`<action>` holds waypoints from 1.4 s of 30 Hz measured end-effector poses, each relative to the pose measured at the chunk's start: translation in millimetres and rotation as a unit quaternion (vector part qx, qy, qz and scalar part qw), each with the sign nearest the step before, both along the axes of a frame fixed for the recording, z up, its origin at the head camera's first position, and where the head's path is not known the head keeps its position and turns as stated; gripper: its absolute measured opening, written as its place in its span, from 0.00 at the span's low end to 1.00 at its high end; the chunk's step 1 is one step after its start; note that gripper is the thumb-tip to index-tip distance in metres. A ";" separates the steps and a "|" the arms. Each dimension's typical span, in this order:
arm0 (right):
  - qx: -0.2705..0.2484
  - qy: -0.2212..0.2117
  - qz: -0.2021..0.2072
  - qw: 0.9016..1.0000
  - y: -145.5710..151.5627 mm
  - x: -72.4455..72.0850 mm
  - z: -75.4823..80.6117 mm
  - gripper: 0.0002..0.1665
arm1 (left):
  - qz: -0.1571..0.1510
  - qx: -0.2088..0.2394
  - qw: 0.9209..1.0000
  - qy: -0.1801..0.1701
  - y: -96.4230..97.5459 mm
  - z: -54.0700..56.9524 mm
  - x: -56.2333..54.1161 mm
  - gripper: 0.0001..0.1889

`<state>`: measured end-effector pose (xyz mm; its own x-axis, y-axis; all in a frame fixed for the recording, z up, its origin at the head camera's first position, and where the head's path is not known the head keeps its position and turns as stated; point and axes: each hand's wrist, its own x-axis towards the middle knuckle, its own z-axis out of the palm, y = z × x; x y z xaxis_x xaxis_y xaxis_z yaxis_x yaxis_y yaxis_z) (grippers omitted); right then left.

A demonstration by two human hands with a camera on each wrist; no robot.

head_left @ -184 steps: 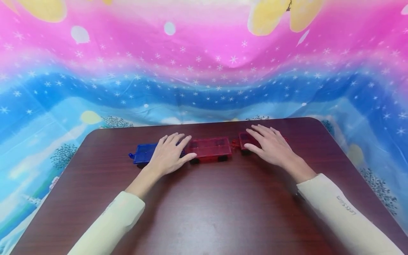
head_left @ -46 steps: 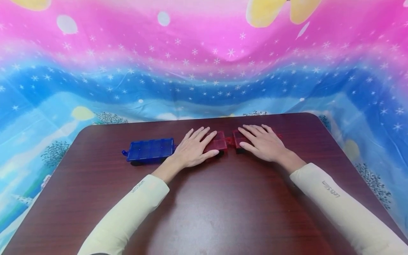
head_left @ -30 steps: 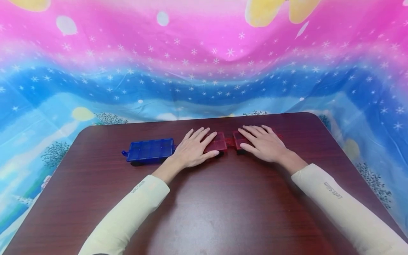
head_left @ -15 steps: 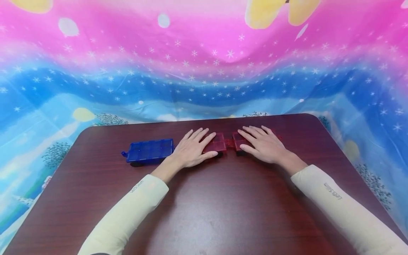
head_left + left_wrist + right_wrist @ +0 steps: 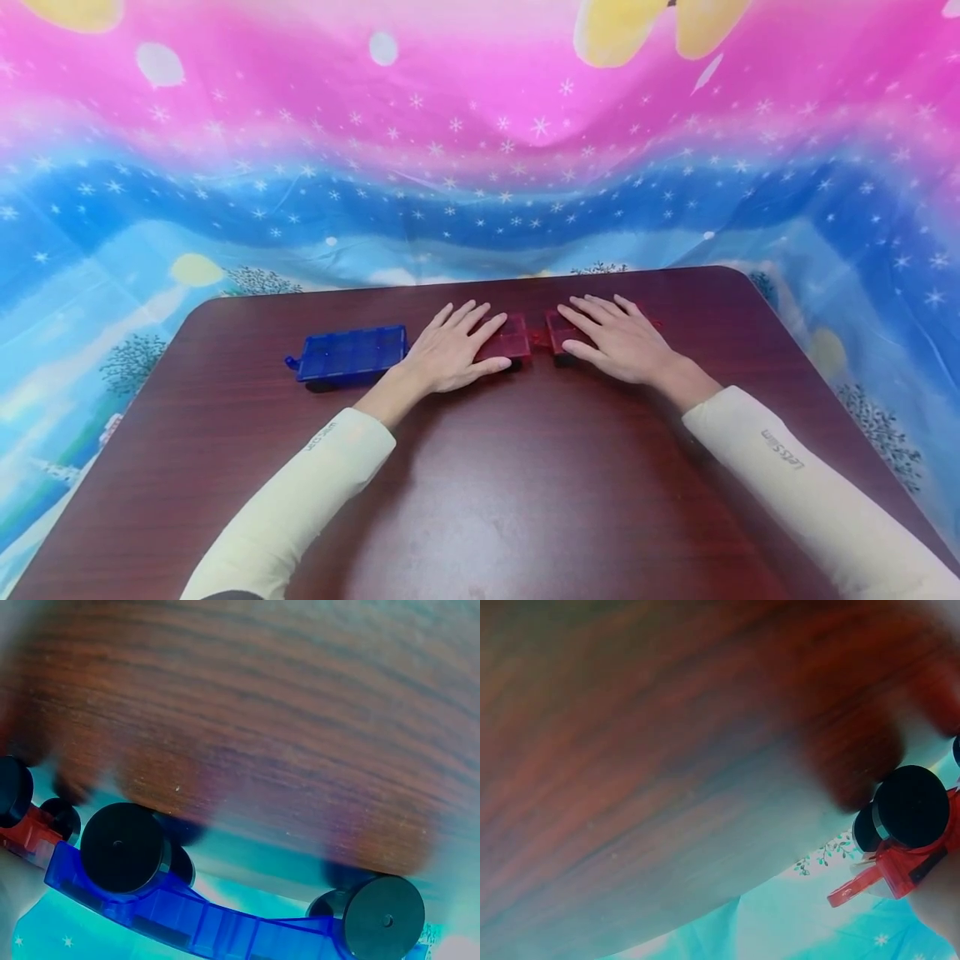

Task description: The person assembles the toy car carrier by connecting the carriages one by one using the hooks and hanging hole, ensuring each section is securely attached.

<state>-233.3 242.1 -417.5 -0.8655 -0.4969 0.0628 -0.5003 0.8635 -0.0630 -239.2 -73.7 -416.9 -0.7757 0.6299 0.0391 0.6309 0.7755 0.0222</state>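
Three see-through toy train cars with black wheels stand in a row on the dark wooden table. In the head view the blue car is at the left; the left wrist view shows the side of the blue car close up. My left hand lies with fingers spread over the middle red car, hiding its left part. Over the right-hand red car lies my right hand, fingers spread, covering most of it. A red coupling spans the gap between the red cars.
A patterned pink and blue cloth hangs behind the table and along both sides. The table's far edge runs just beyond the cars. Pale sleeves cover both forearms.
Since the oldest frame, my left hand has shifted right, from between the blue and middle cars onto the middle red one, uncovering the blue car. Over the last second, both hands hardly move.
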 end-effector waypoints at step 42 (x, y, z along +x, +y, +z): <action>-0.060 0.036 -0.004 0.998 -28.8 -6.9 28.8 0.43 | 0.100 0.058 0.993 0.015 -41.4 21.5 7.9 0.41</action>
